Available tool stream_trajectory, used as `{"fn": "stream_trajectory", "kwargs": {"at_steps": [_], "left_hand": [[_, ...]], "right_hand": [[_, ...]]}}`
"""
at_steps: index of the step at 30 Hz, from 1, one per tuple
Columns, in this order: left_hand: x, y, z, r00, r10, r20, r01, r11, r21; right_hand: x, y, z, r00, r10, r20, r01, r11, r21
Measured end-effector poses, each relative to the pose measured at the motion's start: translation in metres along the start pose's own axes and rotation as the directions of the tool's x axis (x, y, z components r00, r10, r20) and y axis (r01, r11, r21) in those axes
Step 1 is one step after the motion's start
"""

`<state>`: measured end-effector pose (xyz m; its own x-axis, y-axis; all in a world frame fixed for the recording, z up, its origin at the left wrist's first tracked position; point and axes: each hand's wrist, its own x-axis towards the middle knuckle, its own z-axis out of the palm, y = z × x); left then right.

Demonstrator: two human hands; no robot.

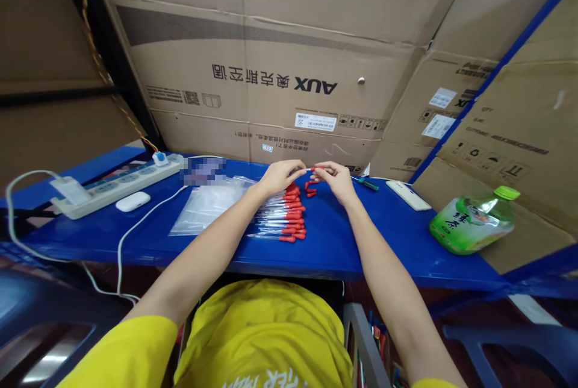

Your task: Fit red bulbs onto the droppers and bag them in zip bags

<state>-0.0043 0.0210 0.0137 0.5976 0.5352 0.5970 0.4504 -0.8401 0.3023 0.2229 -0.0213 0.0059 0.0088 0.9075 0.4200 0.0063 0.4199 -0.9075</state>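
Note:
Both hands meet over the blue table, one at each end of a small red-handled screwdriver [311,169]. My left hand [280,175] pinches its thin metal shaft. At the red handle end, my right hand [335,179] has its fingertips closed. Under and in front of my left hand lies a row of several similar screwdrivers [292,214], thin shafts to the left and red handles to the right. A few loose red handles [311,189] rest between the two hands. My left forearm hides part of the shafts.
Clear plastic bags [205,207] lie left of the row. Further left are a white power strip [130,182], a white case [132,201] and cables. A green screwdriver [368,184], a phone [409,195] and a green bottle [472,222] are right. Cardboard [271,26] stands behind.

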Motion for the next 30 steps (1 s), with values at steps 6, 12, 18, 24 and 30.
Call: {"fn": "stream_trajectory", "kwargs": {"at_steps": [6, 12, 18, 24, 30], "left_hand": [[0.0023, 0.0033, -0.0043, 0.997, 0.039, 0.064, -0.038, 0.999, -0.020], [0.0029, 0.0020, -0.0027, 0.997, 0.068, 0.028, -0.067, 0.997, -0.024], [0.0035, 0.0042, -0.0045, 0.996, 0.084, 0.014, -0.084, 0.996, -0.032], [0.0049, 0.0017, -0.0044, 0.994, 0.103, 0.020, -0.103, 0.994, -0.030], [0.0051, 0.0043, -0.0024, 0.994, 0.109, 0.007, -0.108, 0.991, -0.084]], "right_hand": [[-0.0017, -0.0015, -0.0004, 1.000, 0.001, -0.005, -0.001, 1.000, 0.013], [-0.0042, -0.0015, 0.0025, 1.000, -0.014, -0.020, 0.014, 1.000, 0.014], [-0.0061, -0.0023, 0.0044, 0.999, -0.019, -0.032, 0.020, 1.000, 0.010], [-0.0075, -0.0010, 0.0054, 1.000, -0.003, -0.020, 0.004, 1.000, 0.022], [-0.0073, -0.0029, 0.0065, 1.000, -0.016, -0.025, 0.017, 0.999, 0.044]]}}
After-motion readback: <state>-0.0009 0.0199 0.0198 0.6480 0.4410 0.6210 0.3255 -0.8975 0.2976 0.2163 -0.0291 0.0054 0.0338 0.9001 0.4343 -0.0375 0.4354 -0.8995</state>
